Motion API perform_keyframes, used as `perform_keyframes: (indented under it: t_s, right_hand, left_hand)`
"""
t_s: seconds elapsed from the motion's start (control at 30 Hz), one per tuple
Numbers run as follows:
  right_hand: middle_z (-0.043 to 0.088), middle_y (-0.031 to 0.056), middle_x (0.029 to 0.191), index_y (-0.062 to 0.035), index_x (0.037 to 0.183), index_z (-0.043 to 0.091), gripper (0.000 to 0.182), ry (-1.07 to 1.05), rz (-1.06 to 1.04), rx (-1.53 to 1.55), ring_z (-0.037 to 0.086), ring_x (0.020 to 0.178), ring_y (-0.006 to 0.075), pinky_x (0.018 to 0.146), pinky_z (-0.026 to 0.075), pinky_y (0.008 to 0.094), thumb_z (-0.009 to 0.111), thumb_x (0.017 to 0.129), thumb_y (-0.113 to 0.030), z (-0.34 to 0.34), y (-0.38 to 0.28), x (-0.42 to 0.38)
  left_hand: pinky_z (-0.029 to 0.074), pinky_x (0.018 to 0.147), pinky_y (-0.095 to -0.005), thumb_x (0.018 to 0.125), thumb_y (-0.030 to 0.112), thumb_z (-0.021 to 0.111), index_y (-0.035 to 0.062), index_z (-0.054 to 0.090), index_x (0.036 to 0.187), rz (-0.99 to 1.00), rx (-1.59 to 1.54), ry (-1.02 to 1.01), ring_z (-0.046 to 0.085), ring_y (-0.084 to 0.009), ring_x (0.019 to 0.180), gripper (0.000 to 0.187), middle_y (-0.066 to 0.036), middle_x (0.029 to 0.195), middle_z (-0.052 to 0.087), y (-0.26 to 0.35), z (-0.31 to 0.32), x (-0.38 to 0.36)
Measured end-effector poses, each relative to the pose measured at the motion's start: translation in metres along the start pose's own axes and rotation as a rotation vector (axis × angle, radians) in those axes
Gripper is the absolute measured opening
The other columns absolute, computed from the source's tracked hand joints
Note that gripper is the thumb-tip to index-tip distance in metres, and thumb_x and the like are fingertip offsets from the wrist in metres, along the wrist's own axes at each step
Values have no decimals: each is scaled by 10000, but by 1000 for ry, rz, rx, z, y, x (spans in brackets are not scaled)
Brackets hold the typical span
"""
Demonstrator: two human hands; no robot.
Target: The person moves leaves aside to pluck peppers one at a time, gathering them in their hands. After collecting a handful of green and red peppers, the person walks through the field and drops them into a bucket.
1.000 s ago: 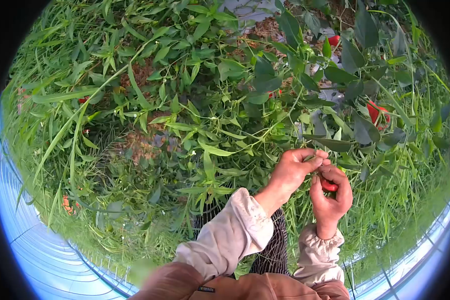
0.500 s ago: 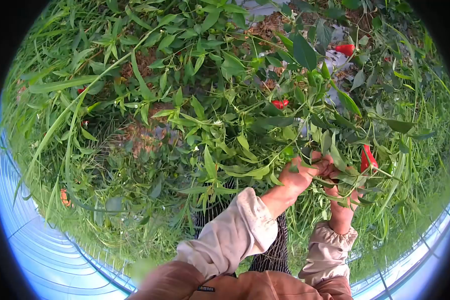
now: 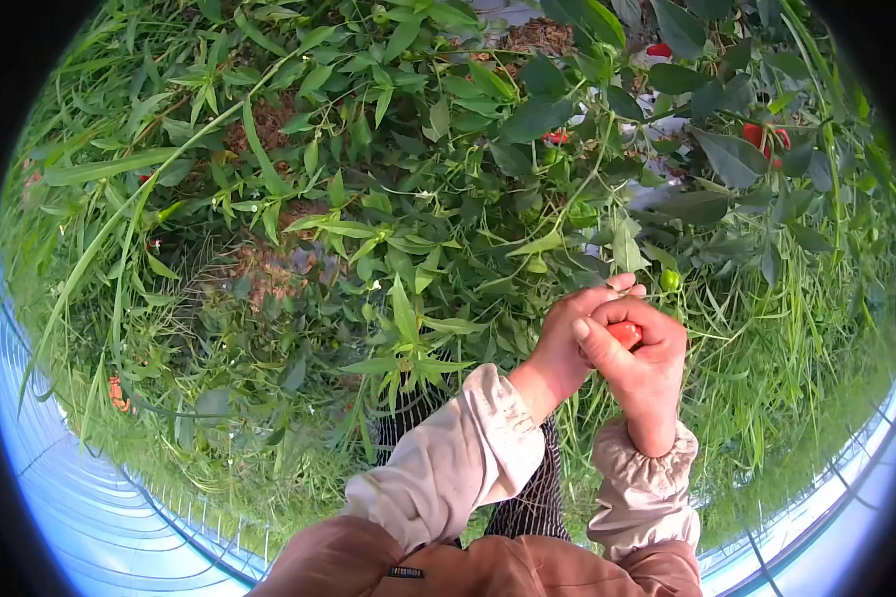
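My right hand [image 3: 647, 363] is closed round a red pepper [image 3: 624, 334], which shows between its thumb and curled forefinger. Pressed against it, my left hand [image 3: 565, 343] has its fingers bent behind the right hand. Its fingertips come out just above, near a hanging leaf [image 3: 625, 246]; what lies in its palm is hidden. A small green pepper [image 3: 670, 280] hangs right above my right hand.
Pepper plants and tall grass surround my hands. More red peppers hang at the upper right [image 3: 764, 139], and another red pepper [image 3: 556, 137] shows among leaves. An orange-red thing [image 3: 118, 394] lies low at the left. A long grass blade [image 3: 184, 149] crosses the left side.
Both hands have drawn slightly down, out of the leaves. A red pepper now shows in my right hand. The branch at the right has sprung upward, its red peppers now higher.
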State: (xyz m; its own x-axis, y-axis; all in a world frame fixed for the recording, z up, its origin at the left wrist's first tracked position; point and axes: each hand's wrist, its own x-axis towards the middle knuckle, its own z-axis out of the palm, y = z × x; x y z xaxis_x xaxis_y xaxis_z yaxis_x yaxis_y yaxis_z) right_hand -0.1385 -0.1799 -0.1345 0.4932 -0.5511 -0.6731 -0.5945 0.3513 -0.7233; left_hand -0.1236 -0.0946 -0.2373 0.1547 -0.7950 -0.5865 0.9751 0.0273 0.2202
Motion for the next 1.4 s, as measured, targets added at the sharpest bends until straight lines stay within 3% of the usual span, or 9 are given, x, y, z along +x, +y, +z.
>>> perform_keyframes:
  t_s: [0.07, 0.27, 0.33, 0.37, 0.47, 0.83, 1.07, 1.17, 1.4]
  right_hand:
    - [631, 25, 725, 8, 975, 640, 248, 108, -76, -131, 553, 654, 79, 621, 461, 235, 738, 769, -90, 15, -3, 16]
    - [633, 54, 753, 8, 1224, 539, 468, 336, -157, -100, 570, 658, 104, 650, 484, 255, 696, 787, -53, 29, 4, 47]
    - [631, 59, 781, 40, 1292, 476, 523, 192, -121, 387, 575, 670, 122, 621, 465, 243, 651, 806, -36, 29, 0, 54]
    - [622, 72, 800, 21, 1331, 450, 551, 166, -106, 413, 573, 651, 135, 584, 467, 249, 598, 803, -38, 29, -8, 58]
    - [604, 55, 800, 30, 1333, 442, 555, 101, -11, 487, 573, 644, 140, 564, 478, 256, 571, 803, -75, 27, -17, 72]
    - [594, 36, 787, 6, 1097, 582, 312, 38, 227, 710, 549, 603, 109, 509, 477, 249, 622, 863, -197, 28, -22, 83]
    - [643, 34, 769, 47, 1116, 619, 338, 208, 163, 481, 539, 511, 73, 402, 403, 204, 546, 876, -180, -43, 20, 28]
    - [619, 9, 735, 15, 1049, 638, 274, 235, 252, 460, 536, 534, 66, 413, 405, 203, 578, 889, -201, -49, 42, 5]
    - [507, -38, 672, -32, 843, 598, 198, 276, 223, 211, 441, 579, 47, 509, 332, 208, 659, 878, -218, -23, 44, -24]
  left_hand:
    - [465, 927, -318, 956, 219, 455, 30, 573, 1156, -202, -603, 108, 585, -182, 1053, 299, -80, 1181, 592, -16, -13, 2]
    - [429, 924, -290, 983, 245, 406, 89, 533, 1205, -232, -426, 188, 568, -125, 1046, 300, -5, 1108, 611, 15, 8, 4]
    - [435, 883, -286, 974, 259, 434, 105, 510, 1225, -328, -373, 256, 573, -113, 1025, 304, 8, 1107, 613, 11, 0, 4]
    - [441, 836, -290, 954, 274, 482, 119, 505, 1202, -276, 67, 213, 582, -112, 989, 293, 9, 1100, 615, 10, 0, 2]
    - [443, 811, -305, 924, 278, 532, 109, 512, 1151, -365, -348, 221, 586, -132, 978, 283, -10, 1093, 616, 12, -1, 1]
    - [434, 808, -322, 860, 253, 590, 61, 515, 1155, -361, -179, 321, 582, -150, 963, 359, -35, 1087, 607, 28, 10, -3]
    - [419, 946, -277, 896, 197, 603, 58, 515, 1313, -15, 33, 229, 553, -115, 1044, 448, -30, 1203, 586, 45, 12, -3]
    - [419, 923, -260, 918, 371, 603, 49, 576, 1255, 11, 449, 147, 545, -110, 1044, 467, -44, 1199, 588, 41, 17, 0]
    - [449, 817, -282, 882, 207, 654, -8, 684, 954, 62, 744, 87, 576, -151, 899, 229, -83, 946, 625, 29, 17, 1]
